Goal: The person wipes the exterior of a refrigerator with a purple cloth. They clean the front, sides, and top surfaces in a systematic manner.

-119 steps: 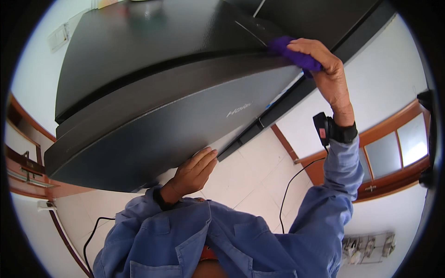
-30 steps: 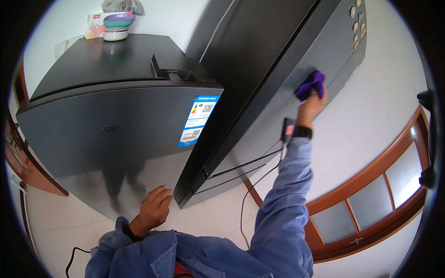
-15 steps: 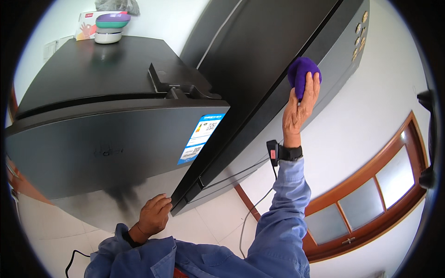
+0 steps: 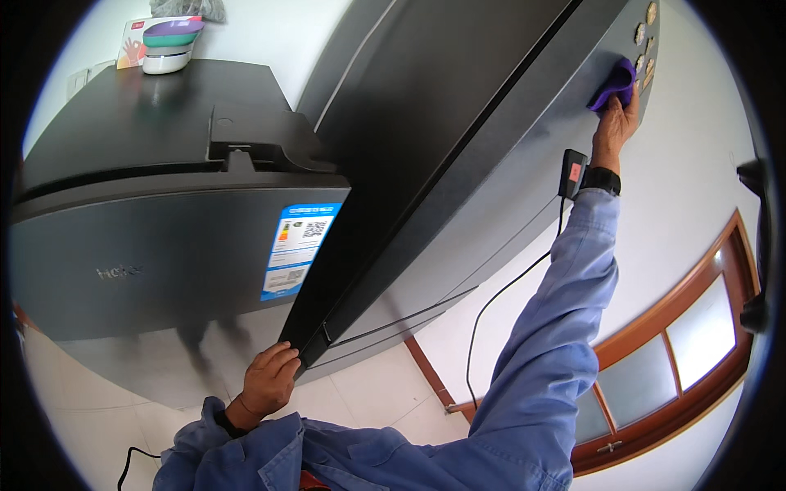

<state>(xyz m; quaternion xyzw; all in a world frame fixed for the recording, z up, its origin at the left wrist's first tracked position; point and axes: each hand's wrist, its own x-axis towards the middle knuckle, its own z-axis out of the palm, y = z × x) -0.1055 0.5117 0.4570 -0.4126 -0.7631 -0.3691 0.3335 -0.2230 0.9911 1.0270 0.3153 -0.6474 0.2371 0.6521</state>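
High on the right, my right hand (image 4: 615, 131) presses a folded purple cloth (image 4: 616, 85) against the grey front of a tall refrigerator (image 4: 524, 164). The cloth lies just below and beside several small magnets (image 4: 639, 33) near the far end of the front. Low in the view, my left hand (image 4: 270, 383) has its bent fingers together on the lower corner of the tall refrigerator's door edge (image 4: 311, 348); its thumb is hidden. To the left stands a shorter dark refrigerator (image 4: 106, 221) with a blue and white label (image 4: 300, 250) on its front.
White and green-purple bowls (image 4: 168, 59) and a box (image 4: 131, 45) sit on the shorter refrigerator's top. A black cable (image 4: 508, 290) hangs from a small device (image 4: 571, 172) at my right wrist. A wood-framed door (image 4: 688, 335) stands at the right.
My right hand has moved the purple cloth up and right along the refrigerator front, toward the magnets. The view has shifted slightly. My left hand stays low by the door edge.
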